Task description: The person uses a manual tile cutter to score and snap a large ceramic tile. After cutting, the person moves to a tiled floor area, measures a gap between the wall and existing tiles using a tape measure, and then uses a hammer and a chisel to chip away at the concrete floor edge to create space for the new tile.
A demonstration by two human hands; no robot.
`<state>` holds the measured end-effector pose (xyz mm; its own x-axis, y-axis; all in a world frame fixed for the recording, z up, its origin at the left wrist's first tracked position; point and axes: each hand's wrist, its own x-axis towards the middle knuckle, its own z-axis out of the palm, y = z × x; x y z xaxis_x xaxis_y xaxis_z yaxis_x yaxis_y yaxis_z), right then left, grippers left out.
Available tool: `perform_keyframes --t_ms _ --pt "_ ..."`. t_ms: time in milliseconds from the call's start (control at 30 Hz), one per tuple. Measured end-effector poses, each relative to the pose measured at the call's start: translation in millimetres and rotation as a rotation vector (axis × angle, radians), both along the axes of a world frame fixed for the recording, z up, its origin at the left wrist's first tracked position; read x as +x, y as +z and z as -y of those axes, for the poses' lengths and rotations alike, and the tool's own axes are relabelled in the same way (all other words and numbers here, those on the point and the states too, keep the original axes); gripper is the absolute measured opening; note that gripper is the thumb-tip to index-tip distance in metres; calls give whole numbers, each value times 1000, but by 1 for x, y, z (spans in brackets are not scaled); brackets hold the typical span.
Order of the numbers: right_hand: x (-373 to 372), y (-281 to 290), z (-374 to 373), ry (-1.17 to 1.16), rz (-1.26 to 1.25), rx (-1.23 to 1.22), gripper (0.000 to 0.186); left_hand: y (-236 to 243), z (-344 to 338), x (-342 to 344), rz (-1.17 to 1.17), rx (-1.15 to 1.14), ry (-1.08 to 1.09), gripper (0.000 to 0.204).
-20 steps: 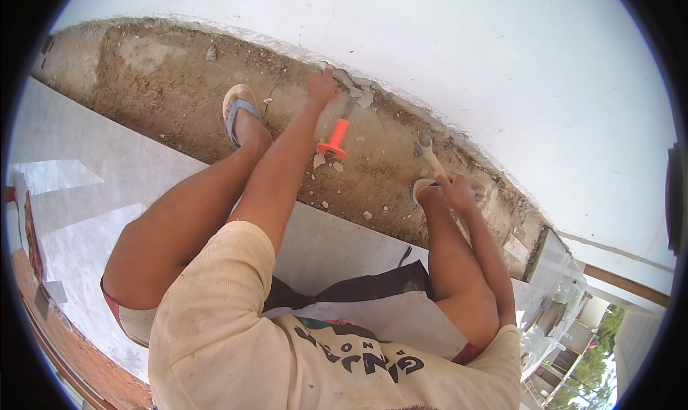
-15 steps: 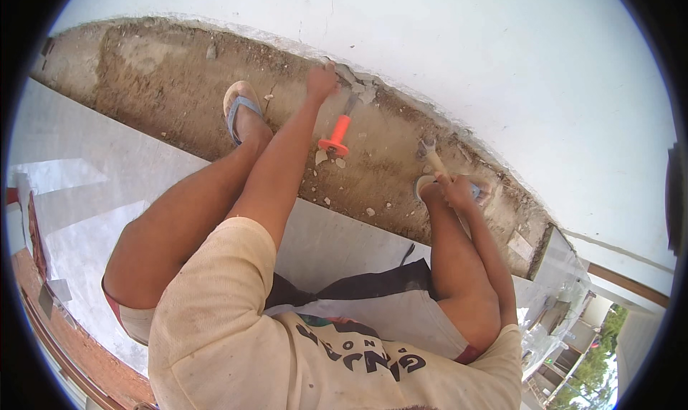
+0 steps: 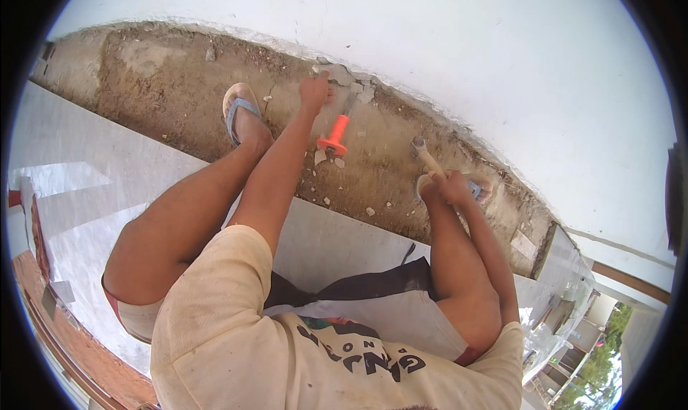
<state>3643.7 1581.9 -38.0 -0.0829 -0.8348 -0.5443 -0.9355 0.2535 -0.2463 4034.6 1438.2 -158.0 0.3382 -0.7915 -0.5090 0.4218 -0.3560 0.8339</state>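
My left hand [image 3: 315, 93] is at the foot of the white wall, its fingers curled in beside broken mortar [image 3: 335, 73]. A pale chip shows near the fingertips; what the fingers hold, if anything, is too small to make out. Just right of that hand lies a chisel [image 3: 335, 132] with an orange guarded grip, its blade end toward the wall and nothing holding it. My right hand [image 3: 453, 188] is closed round the wooden handle of a hammer [image 3: 431, 159], above my right foot. The hammer's head points toward the dirt strip.
A strip of bare dirt [image 3: 193, 88] with loose chips runs between the white wall [image 3: 459, 45] and the pale slab [image 3: 330, 238] beneath me. My sandalled left foot [image 3: 245, 113] rests on the dirt. A flat light fragment [image 3: 524, 244] lies at the right.
My left hand has drawn back slightly from the wall and its fingers have shifted beside the mortar. The hammer has tilted a little to the left in my right hand. The chisel stays put.
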Motion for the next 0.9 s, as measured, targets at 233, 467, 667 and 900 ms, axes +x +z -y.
perform_keyframes --t_ms 233,467,667,900 --pt "7 9 1 -50 66 22 46 -3 19 0 6 19 14 45" --pt "28 38 0 -126 93 92 46 -10 20 2 12 -18 -22 41" --pt "22 36 0 -137 87 90 47 -4 22 -1 72 -14 -48 37" --pt "15 27 0 -137 98 77 48 5 8 2 72 -24 39 36"
